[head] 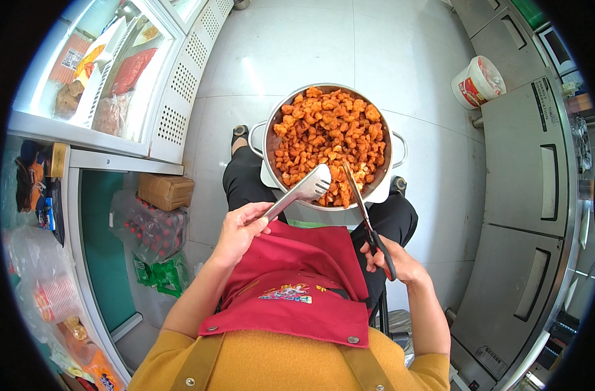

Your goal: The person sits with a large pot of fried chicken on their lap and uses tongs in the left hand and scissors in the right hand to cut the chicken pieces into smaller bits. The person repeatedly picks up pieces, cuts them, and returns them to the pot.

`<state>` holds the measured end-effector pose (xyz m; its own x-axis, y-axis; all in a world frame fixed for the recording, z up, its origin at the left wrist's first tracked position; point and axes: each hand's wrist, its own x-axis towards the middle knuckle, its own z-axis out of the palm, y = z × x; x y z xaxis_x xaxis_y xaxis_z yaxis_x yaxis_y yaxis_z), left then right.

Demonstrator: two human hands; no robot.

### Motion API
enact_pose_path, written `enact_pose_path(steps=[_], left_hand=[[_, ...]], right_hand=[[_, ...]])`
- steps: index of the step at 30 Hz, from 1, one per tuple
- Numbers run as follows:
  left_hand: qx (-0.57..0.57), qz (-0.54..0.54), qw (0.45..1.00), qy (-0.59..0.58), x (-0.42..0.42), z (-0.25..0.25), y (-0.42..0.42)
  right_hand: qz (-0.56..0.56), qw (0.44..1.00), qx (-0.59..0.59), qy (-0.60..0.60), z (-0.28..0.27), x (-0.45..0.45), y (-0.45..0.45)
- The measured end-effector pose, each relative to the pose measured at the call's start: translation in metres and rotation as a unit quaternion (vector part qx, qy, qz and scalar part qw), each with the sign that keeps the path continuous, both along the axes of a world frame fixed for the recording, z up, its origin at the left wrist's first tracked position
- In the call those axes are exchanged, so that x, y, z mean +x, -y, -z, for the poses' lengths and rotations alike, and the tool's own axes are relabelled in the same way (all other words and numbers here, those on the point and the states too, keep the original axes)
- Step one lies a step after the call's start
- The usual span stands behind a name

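A large steel pot (394, 146) with two loop handles stands between the knees, holding many orange-brown fried food pieces (326, 132). My left hand (242, 229) grips metal tongs (297, 193), whose broad slotted end lies over the pot's near side. In my right hand (391, 260) are scissors with black handles (358, 198); their blades point into the pot, near some paler cut pieces. Whether the blades are fully closed is hard to tell. A red apron (297, 273) covers my lap, just below the pot.
A glass-topped display freezer (170, 97) stands at the left, above shelving with a cardboard box (165, 191) and bagged bottles (153, 225). At the right are stainless-steel cabinets (517, 161) and a white plastic bucket (466, 88) on the tiled floor.
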<state>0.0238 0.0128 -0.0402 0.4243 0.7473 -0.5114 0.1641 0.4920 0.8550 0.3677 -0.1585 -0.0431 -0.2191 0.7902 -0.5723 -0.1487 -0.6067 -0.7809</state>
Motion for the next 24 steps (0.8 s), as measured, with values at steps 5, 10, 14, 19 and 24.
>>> enact_pose_path(steps=[5,10,14,19,24], left_hand=[[-0.031,0.008,0.999,0.023,0.004,0.002,0.005],[-0.022,0.024,0.999,0.019,0.005,0.006,0.009],[-0.019,0.032,0.999,0.011,0.005,0.006,0.009],[-0.026,0.037,0.999,0.014,0.000,0.008,0.008],[-0.020,0.049,0.998,0.027,0.007,0.005,0.010]], right_hand=[[-0.028,0.998,-0.004,0.054,0.000,-0.010,-0.001],[-0.020,0.998,-0.023,0.057,0.002,-0.012,-0.003],[0.025,0.999,-0.035,0.022,0.000,-0.012,-0.003],[0.055,0.998,-0.006,-0.022,0.006,-0.009,0.004],[0.057,0.998,-0.012,-0.020,0.004,-0.012,0.004]])
